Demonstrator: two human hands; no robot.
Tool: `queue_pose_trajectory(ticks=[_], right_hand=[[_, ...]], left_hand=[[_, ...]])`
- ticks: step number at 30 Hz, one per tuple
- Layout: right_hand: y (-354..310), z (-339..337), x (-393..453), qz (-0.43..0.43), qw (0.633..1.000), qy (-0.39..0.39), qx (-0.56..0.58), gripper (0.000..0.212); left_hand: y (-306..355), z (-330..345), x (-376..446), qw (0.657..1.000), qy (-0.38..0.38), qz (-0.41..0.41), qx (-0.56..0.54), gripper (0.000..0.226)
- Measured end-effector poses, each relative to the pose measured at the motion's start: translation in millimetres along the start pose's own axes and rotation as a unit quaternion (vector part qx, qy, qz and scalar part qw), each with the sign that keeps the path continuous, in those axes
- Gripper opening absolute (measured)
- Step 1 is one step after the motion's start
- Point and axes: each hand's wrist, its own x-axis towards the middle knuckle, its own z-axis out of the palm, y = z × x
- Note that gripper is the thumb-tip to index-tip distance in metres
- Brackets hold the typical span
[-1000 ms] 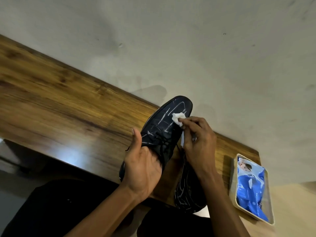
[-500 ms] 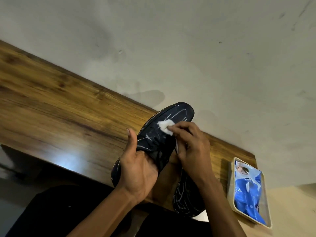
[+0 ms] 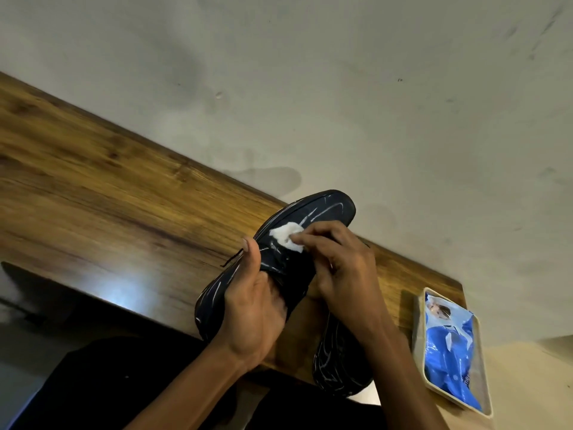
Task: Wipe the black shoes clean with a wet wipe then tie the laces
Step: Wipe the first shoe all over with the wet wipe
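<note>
The wipe (image 3: 288, 236) has slid from the toe toward the laces. The right hand (image 3: 338, 262) pinches it; the left hand (image 3: 254, 308) grips the shoe (image 3: 322, 212), which it should keep steady under firm strokes.

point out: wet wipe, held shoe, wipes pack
wet wipe (image 3: 286, 234), head view, on the white wad's middle.
held shoe (image 3: 322, 209), head view, on its streaked toe.
wipes pack (image 3: 449, 352), head view, on the blue wrapper's middle.

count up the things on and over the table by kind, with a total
black shoes: 2, one held up, one lying on the table
white wet wipe: 1
tray: 1
blue wipes pack in the tray: 1
total: 5
</note>
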Motion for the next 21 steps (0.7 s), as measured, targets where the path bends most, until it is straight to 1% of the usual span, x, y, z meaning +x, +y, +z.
queue_pose_trajectory(ticks=[2,5,7,8,10,12,14,15,16,18,20,21], right_hand=[[14.8,0.1,5.9,0.014,0.998,0.031,-0.046,0.03],[27.7,-1.9,12.5,0.088,0.989,0.096,-0.071,0.026],[20.0,-2.6,8.7,0.11,0.988,0.093,-0.05,0.025],[11.9,-2.7,4.9,0.108,0.991,0.075,-0.033,0.025],[-6.0,-3.6,-3.1,0.092,0.995,0.036,0.011,0.025],[-15.3,-5.6,-6.1,0.076,0.995,0.024,0.064,0.025],[-11.4,-7.3,-4.3,0.061,0.994,0.019,0.09,0.024],[-5.5,-7.0,-2.0,0.055,0.995,0.024,0.08,0.023],[2.8,-6.1,1.1,0.055,0.996,0.036,0.058,0.023],[18.7,-3.5,8.4,0.082,0.994,0.078,0.006,0.024],[24.7,-1.6,13.9,0.118,0.986,0.116,-0.016,0.025],[22.7,-0.6,14.5,0.129,0.984,0.123,-0.012,0.025]], left_hand=[[-0.3,-0.2,-0.8,1.0,-0.011,0.002,0.002,0.077],[-1.2,-1.5,0.8,0.999,-0.025,-0.005,0.038,0.094],[-2.9,-2.3,1.6,0.996,-0.042,-0.006,0.076,0.1],[-4.3,-2.9,1.8,0.995,-0.051,-0.003,0.09,0.096],[-3.7,-2.4,0.1,0.992,-0.059,-0.001,0.109,0.083],[-0.2,-0.3,-1.7,0.991,-0.066,-0.005,0.119,0.065],[1.8,1.2,-3.4,0.985,-0.059,-0.011,0.162,0.049],[3.5,2.9,-4.4,0.98,-0.046,-0.017,0.19,0.044],[4.6,5.0,-5.4,0.976,-0.032,-0.023,0.214,0.046],[5.0,9.5,-6.9,0.965,0.008,-0.042,0.258,0.043],[1.8,7.3,-7.2,0.939,0.063,-0.07,0.331,0.035],[-0.6,4.6,-6.3,0.921,0.084,-0.079,0.372,0.028]])
